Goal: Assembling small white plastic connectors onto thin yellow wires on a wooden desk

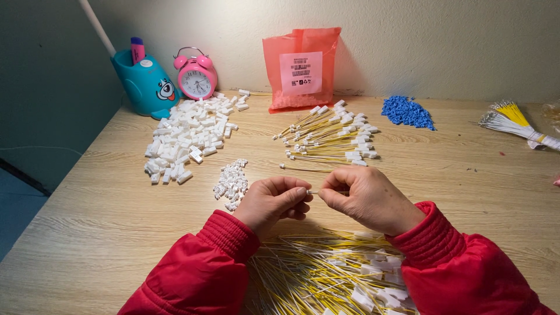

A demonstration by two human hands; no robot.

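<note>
Red padded sleeves frame both hands above the wooden table (105, 233). The left hand (274, 201) is curled, its thumb and forefinger pinched on the tip of a thin wire (314, 192). The right hand (364, 198) pinches the same wire from the other side, knuckles up. A heap of yellow and white wires (315, 274) lies just under the wrists. Small white connectors (231, 184) sit near the left hand; free wood stays to the right

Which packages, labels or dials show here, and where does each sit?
Red-orange plastic bag: leans on the back wall, centre, rectangular, translucent.
White label: stuck on that bag's front, rectangular, dark print.
Pink alarm clock: back left beside a teal holder, round white dial, twin bells.
</note>
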